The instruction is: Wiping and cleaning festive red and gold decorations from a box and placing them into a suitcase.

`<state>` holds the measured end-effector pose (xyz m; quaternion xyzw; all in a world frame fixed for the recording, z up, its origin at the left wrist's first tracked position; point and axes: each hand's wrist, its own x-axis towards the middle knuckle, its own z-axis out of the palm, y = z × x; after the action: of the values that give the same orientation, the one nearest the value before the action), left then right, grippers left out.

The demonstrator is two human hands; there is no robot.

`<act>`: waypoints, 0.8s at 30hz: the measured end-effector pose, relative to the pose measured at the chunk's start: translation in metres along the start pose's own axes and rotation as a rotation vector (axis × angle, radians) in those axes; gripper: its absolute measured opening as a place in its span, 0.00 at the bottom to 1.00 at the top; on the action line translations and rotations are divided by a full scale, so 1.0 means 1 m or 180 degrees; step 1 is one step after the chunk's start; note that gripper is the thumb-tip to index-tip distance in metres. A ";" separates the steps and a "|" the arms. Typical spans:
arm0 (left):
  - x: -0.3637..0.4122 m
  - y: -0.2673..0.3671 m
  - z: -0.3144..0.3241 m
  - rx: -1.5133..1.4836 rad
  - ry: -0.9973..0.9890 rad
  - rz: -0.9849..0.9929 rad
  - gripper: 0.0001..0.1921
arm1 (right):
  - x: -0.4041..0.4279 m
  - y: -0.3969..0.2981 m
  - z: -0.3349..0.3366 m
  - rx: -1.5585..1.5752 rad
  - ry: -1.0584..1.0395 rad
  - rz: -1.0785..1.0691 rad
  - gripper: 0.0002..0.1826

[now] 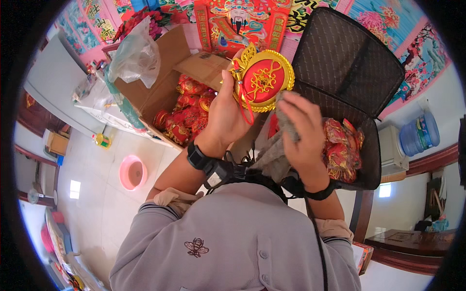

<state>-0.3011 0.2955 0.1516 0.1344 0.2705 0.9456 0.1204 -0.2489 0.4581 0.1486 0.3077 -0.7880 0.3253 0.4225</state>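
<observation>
A round red and gold hanging ornament (263, 80) with a braided gold rim and a red cord is held up in my left hand (229, 111), thumb at its left side. My right hand (304, 134) grips a grey-brown cloth (278, 152) close to the ornament's lower right edge; whether the cloth touches the rim is unclear. Left of my left hand, an open cardboard box (145, 103) holds red and gold ornaments (187, 116). To the right, an open black suitcase (371, 152) contains more red and gold ornaments (342, 149), some in clear plastic.
A clear plastic bag (138, 54) hangs over the box's left flap. On the tiled floor stand a pink basin (133, 172) and an oil bottle (102, 140). The suitcase lid (349, 58) stands raised against the decorated wall. A blue water bottle (420, 134) is at right.
</observation>
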 end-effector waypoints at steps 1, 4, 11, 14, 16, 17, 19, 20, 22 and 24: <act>0.001 -0.001 -0.001 -0.0003 -0.0011 0.0001 0.35 | -0.003 -0.001 0.004 -0.0042 -0.0207 -0.0054 0.23; 0.002 0.001 -0.002 -0.0226 -0.0030 -0.0112 0.27 | -0.013 -0.006 0.004 0.0484 -0.0663 -0.0061 0.23; -0.003 0.000 -0.004 -0.0227 -0.0352 -0.0140 0.26 | 0.008 0.003 -0.011 0.0186 0.0009 0.0182 0.23; -0.002 -0.009 -0.003 -0.0138 -0.0364 0.0058 0.26 | 0.002 -0.002 0.003 0.0229 -0.0365 0.0004 0.21; -0.003 -0.005 -0.001 -0.0105 -0.0348 -0.0027 0.26 | -0.005 -0.011 0.004 0.0686 -0.0818 0.0001 0.21; -0.003 -0.003 -0.001 -0.0074 -0.0333 -0.0119 0.27 | -0.007 -0.013 0.004 0.1139 -0.1271 0.0003 0.20; 0.000 -0.004 -0.009 -0.0212 -0.0260 -0.0145 0.26 | -0.010 -0.012 0.003 0.1317 -0.1251 0.0061 0.18; 0.001 -0.004 -0.013 -0.0359 -0.0196 -0.0191 0.25 | -0.008 -0.009 -0.006 0.1564 -0.1141 0.0378 0.17; -0.002 -0.003 -0.016 -0.0119 -0.0190 -0.0094 0.23 | -0.005 0.001 -0.019 0.1812 -0.0794 0.0910 0.16; -0.007 0.000 -0.015 -0.0019 -0.0270 0.0035 0.21 | -0.005 0.007 -0.024 0.1782 -0.0535 0.1227 0.16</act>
<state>-0.2992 0.2865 0.1377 0.1756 0.2616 0.9405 0.1269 -0.2407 0.4820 0.1535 0.2829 -0.7439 0.5761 0.1862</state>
